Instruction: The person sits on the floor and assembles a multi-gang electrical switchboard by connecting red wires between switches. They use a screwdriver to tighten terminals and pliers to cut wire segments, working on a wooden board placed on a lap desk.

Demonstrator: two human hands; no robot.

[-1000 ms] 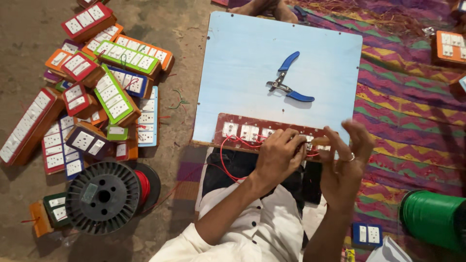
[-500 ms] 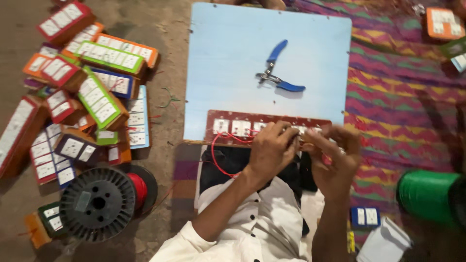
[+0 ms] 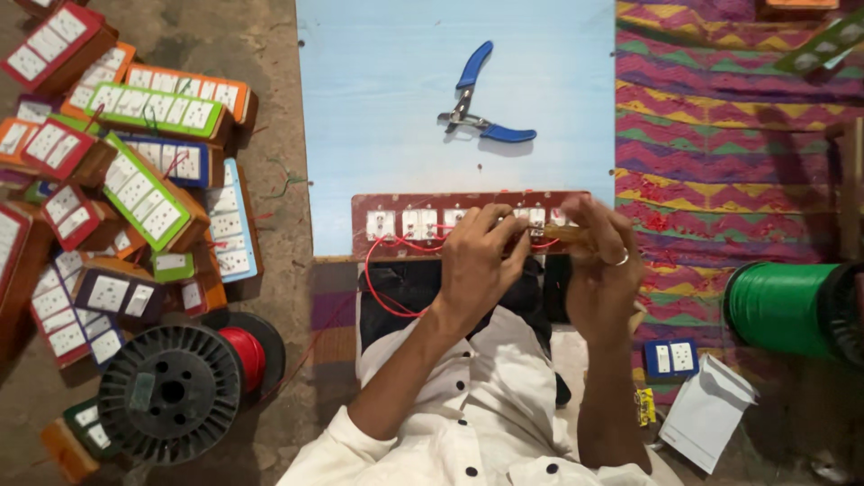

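- Head view looks straight down on a long brown switch board (image 3: 423,220) lying across the near edge of a pale blue table (image 3: 378,108), with white switch and socket modules set in a row along it.
- Left hand (image 3: 477,256) rests on the middle of the board, fingers curled down onto the modules; whether it pinches anything cannot be told.
- Right hand (image 3: 603,270), a ring on one finger, is closed around a yellowish tool handle (image 3: 567,236) that points at the board's right end.
- Red wire (image 3: 382,279) loops from the board's near edge down over the person's lap.
- Blue-handled pliers (image 3: 477,112) lie farther back on the table, well apart from the hands.
- Stacked boards (image 3: 135,171) with red, orange, green and blue frames, each carrying white rectangular modules, are heaped on the floor at the left.
- Black spool (image 3: 171,391) sits near the left elbow, a red wire reel (image 3: 243,355) just beside it.
- Green wire reel (image 3: 783,306) lies at the right on a striped mat (image 3: 729,153).
- Small blue socket plate (image 3: 670,357) and a white paper packet (image 3: 706,409) lie near the right elbow.
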